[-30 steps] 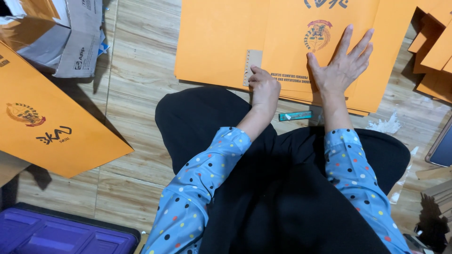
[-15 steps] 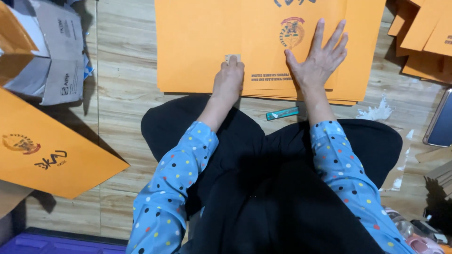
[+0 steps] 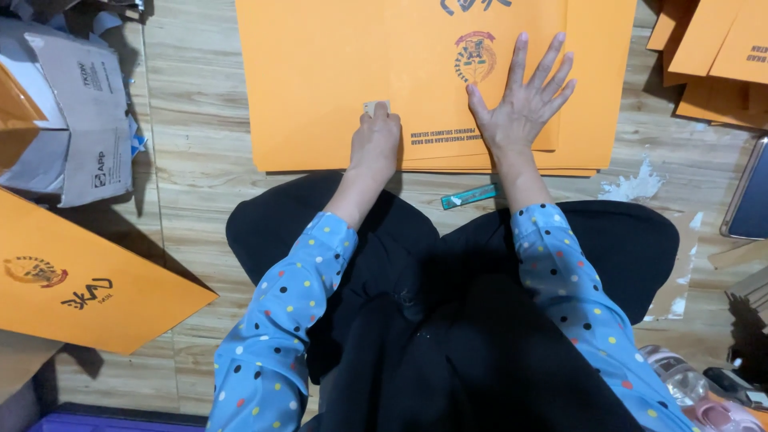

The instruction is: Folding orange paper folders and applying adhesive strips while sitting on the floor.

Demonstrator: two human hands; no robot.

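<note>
Left hand (image 3: 374, 144) is closed around a small tan block (image 3: 376, 106) and presses it down on the orange sheet (image 3: 336, 72), near that sheet's near edge; right hand (image 3: 520, 104) holds nothing, lying flat with fingers spread on the same sheet just beside its round printed emblem (image 3: 475, 58). The sheet tops a stack of like sheets on the wood-plank floor (image 3: 200, 120), straight ahead of the person's black-clad lap. A small teal tool (image 3: 470, 196) lies on the floor between the forearms, a grey cardboard box (image 3: 76, 120) sits far left and another orange sheet (image 3: 88, 280) lies lower left.
</note>
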